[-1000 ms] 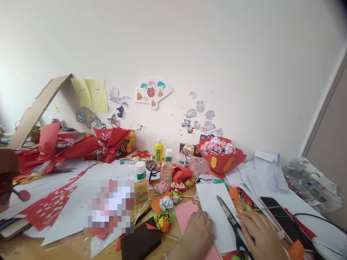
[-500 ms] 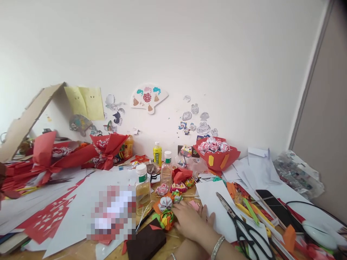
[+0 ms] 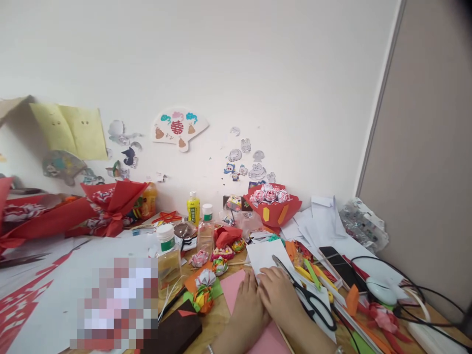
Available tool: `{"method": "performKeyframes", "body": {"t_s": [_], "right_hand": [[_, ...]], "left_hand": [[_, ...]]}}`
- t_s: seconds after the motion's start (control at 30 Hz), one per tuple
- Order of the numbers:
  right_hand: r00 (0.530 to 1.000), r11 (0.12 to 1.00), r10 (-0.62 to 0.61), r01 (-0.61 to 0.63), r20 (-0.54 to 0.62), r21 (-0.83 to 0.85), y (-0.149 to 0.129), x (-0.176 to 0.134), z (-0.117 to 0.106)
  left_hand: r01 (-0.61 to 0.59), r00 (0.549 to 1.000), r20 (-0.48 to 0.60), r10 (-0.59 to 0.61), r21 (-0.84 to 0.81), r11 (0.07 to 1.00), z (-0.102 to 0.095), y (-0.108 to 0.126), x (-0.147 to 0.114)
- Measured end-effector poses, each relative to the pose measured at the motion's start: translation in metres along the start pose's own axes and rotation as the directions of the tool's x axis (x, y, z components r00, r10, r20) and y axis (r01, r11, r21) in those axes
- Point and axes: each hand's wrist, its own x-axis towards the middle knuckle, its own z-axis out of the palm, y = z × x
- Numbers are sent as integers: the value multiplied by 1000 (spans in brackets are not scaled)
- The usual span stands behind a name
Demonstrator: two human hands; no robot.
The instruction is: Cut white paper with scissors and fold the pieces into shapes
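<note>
A pink paper sheet (image 3: pixel 231 290) lies on the wooden table beneath my hands. My left hand (image 3: pixel 249 302) rests flat on it, fingers stretched forward. Close beside it, my right hand (image 3: pixel 279 295) lies palm down over the edge between the pink sheet and a white sheet (image 3: pixel 263 251), its fingers extended and slightly bent. Black-handled scissors (image 3: pixel 313 302) lie on the white sheet just right of my right hand. Left of my hands sit an orange and green paper flower (image 3: pixel 203 299) and a white folded paper flower (image 3: pixel 205 279).
A clear bottle with a white cap (image 3: pixel 167 263) and a dark brown box (image 3: pixel 173 329) stand to the left. Red-wrapped paper bouquets (image 3: pixel 273 204) are along the wall. At right are a phone (image 3: pixel 342 268), a white mouse (image 3: pixel 381 290), cables and paper scraps.
The view has turned to the right. My hands have gone from crossed near the paper flowers to side by side on the pink sheet, which now shows more.
</note>
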Motion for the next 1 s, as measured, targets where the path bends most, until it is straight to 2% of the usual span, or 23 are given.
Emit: {"method": "performKeyframes", "body": {"t_s": [0.17,0.23,0.37,0.43,0.57,0.6,0.67,0.83,1.0], "right_hand": [[968,938,247,-250,-45,-241,36,-26,-19],[950,904,311,-300,-13,-305,41,-32,-24],[907,864,408,-349,101,-362,37,-37,-28],[901,865,414,-344,129,-366,34,-38,-28],[894,866,424,-354,144,-352,30,-39,-25],[892,864,429,-361,141,-350,30,-39,-24],[892,861,436,-375,118,-343,29,-39,-24],[915,867,402,-393,-34,-306,30,-36,-27],[911,874,392,-412,-129,-258,37,-36,-27]], "left_hand": [[82,984,150,-93,77,994,-22,13,2],[87,987,133,-92,41,995,-26,17,2],[83,996,-8,-84,-123,989,-23,15,6],[73,994,-60,-89,-232,970,-20,11,10],[148,973,-102,-208,-421,895,-15,-2,23],[155,968,-98,-230,-487,860,-15,-6,27],[208,944,-58,-326,-661,721,-16,-12,32],[163,911,-131,-392,-757,633,-22,-18,35],[44,893,-222,-392,-823,566,-38,-11,29]]}}
